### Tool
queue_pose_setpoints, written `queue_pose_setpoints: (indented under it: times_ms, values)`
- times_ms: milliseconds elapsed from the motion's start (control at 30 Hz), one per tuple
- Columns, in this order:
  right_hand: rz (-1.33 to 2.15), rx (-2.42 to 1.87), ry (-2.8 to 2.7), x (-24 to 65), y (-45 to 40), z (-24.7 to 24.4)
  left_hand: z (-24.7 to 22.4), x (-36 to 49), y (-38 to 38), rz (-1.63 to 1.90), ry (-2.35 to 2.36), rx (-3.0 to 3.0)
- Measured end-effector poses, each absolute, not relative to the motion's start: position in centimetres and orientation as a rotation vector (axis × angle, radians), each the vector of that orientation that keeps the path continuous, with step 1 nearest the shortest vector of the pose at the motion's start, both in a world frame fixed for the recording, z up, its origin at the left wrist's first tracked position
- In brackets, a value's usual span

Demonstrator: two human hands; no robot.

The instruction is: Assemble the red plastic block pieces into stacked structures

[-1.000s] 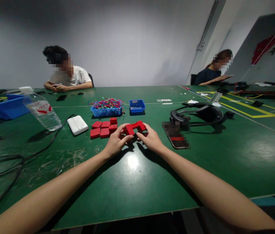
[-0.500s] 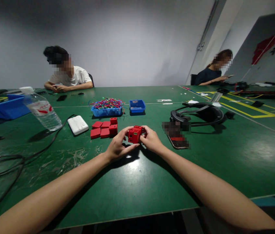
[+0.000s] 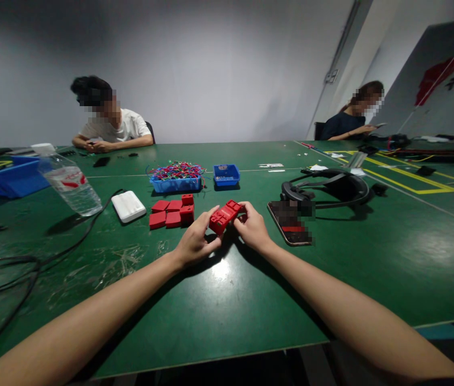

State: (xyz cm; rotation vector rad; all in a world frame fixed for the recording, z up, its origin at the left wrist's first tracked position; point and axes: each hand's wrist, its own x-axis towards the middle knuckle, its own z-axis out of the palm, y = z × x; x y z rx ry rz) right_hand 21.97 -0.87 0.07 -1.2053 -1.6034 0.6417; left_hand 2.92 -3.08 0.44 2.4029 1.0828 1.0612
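A red plastic housing (image 3: pixel 225 215) is held tilted above the green table, its right end higher than its left. My left hand (image 3: pixel 197 241) grips its left end between thumb and fingers. At the other end, my right hand (image 3: pixel 253 228) has its thumb and fingers closed on the housing. Several red blocks (image 3: pixel 173 212) lie grouped just left of my hands. Behind them stands a blue bin (image 3: pixel 176 185) heaped with coloured wires. A smaller blue tray (image 3: pixel 226 176) with small metal parts is to its right.
On the left are a water bottle (image 3: pixel 72 185), a white box (image 3: pixel 129 206), a black cable (image 3: pixel 66 252) and a large blue bin (image 3: pixel 13 177). A phone (image 3: pixel 290 225) and a black headset (image 3: pixel 327 188) lie on the right. Two people sit across the green table (image 3: pixel 227 321).
The red housing has been turned between my hands, so its broad slotted face now shows instead of the end with the small connector. My fingers have shifted slightly around it.
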Motion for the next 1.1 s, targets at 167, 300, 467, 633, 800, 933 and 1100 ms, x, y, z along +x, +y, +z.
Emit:
queue_pose_setpoints:
  times_ms: [167, 300, 467, 633, 800, 933, 1100]
  values:
    - [0.614, -1.185, -1.566, 22.1, -0.7, 0.3, 0.3, 3.0, -2.7, 1.098, 1.074, 2.368]
    - [0.625, -1.184, -1.568, 21.9, -0.9, 0.4, 0.4, 3.1, -2.8, 1.139, 1.072, 2.290]
    - [0.622, -1.155, -1.544, 21.8, -1.3, 0.7, 0.5, 3.2, -2.5, 1.213, 1.138, 1.999]
    - [0.781, -1.116, -1.495, 21.6, -1.1, 0.4, 0.6, 3.0, -1.9, 1.253, 1.072, 1.725]
    - [1.115, -1.058, -1.450, 21.5, -0.8, 0.1, 0.7, 2.8, -1.6, 1.234, 1.028, 1.577]
    - [1.262, -1.034, -1.378, 21.8, -0.7, 0.2, 0.8, 3.0, -1.6, 1.218, 1.023, 1.529]
    - [1.208, -0.932, -1.396, 21.5, -1.2, 0.4, 0.9, 2.9, -1.7, 1.167, 1.004, 1.503]
